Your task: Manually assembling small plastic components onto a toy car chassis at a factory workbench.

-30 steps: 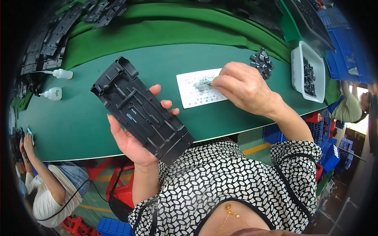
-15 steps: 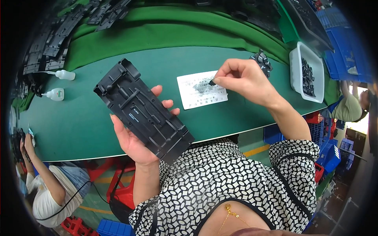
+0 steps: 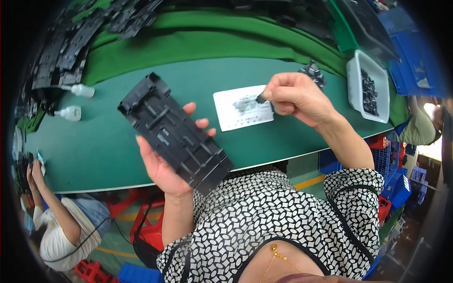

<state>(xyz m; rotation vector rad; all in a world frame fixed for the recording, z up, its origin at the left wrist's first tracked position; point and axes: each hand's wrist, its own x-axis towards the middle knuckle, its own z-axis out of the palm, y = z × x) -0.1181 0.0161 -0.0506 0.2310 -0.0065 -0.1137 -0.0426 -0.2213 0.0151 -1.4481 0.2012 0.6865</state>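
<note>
My left hand holds a long black plastic tray part from below, tilted above the near edge of the green table. My right hand pinches a small dark piece between thumb and fingertips, raised just above a white card that carries several tiny dark parts. The card lies flat on the table between my two hands.
A white bin of small black parts stands at the right. A cluster of black parts lies behind my right hand. Two small white bottles lie at the left, near stacked black trays. Another person sits at lower left.
My right hand has lifted off the white card, now holding a small dark piece above it. The black tray in my left hand has barely moved.
</note>
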